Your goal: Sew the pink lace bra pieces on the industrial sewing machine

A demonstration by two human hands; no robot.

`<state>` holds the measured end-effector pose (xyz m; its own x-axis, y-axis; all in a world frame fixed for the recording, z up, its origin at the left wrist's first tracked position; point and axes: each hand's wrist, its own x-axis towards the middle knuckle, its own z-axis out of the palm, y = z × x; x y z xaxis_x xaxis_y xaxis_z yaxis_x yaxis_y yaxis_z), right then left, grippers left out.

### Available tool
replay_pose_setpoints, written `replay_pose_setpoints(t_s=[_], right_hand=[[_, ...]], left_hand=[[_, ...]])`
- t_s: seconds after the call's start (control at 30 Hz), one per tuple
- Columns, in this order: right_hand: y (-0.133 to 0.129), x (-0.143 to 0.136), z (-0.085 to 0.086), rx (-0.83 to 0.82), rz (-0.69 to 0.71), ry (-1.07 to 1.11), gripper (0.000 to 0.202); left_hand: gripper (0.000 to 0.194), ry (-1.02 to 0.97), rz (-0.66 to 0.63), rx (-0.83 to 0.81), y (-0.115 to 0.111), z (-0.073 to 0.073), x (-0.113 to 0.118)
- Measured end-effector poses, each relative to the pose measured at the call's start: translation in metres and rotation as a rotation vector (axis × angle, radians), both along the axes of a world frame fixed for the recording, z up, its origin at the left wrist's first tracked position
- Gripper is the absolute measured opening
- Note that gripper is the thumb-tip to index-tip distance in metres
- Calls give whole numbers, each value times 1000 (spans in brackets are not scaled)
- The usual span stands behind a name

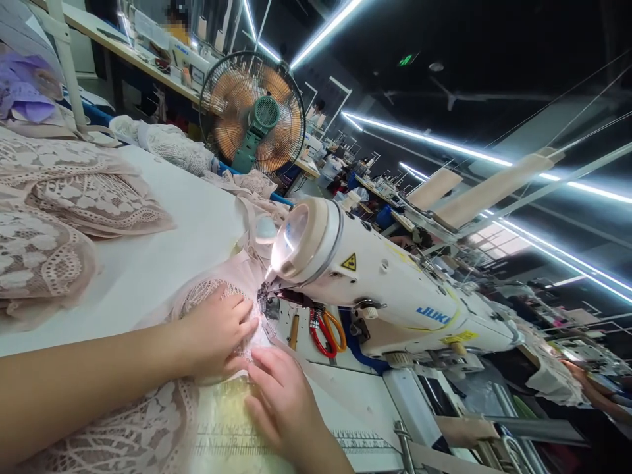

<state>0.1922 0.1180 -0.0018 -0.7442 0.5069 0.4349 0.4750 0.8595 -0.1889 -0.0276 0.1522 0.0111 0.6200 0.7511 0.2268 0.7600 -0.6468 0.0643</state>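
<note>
A pale pink lace piece [202, 297] lies under the needle area of a white sewing machine [395, 289], lit by its lamp. My left hand [217, 336] rests on this lace, fingers bent and together, gripping and pressing it close to the presser foot [263, 296]. Just nearer to me, my right hand [286, 395] has its fingertips closed on the fabric's near edge, almost touching my left thumb. What lies under both palms is hidden. More lace [133, 434] hangs below my left forearm. A printed ruler scale [355, 440] runs along the table's front, partly behind my right hand.
Red and orange looped handles [326, 334] and a slim yellow-brown-handled tool [294, 331] lie beneath the machine arm. Lace pieces [93, 197] are piled on the left of the white table [197, 210]. A large fan [253, 115] stands beyond; other workstations fill the background.
</note>
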Motion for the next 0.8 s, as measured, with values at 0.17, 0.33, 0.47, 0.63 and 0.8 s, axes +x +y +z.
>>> replay_pose_setpoints(t_s=[0.17,0.33,0.47,0.63,0.8], right_hand=[[2,0,2,4,7,18,28],[3,-1,4,12,3,24,28],[3,-1,3,31,-2,19,29],[4,1,1,36,-4,-3,30],[4,1,0,50,-8,-32,33]], left_hand=[[27,-141,-111,33,-10,-6,-6],[27,-173,-149,20,-11,-4,-8],[28,-193,-130,44,-8,-10,-7],[28,-193,-145,56,-4,-15,-7],[28,-189,-146,68,-1,-11,-8]])
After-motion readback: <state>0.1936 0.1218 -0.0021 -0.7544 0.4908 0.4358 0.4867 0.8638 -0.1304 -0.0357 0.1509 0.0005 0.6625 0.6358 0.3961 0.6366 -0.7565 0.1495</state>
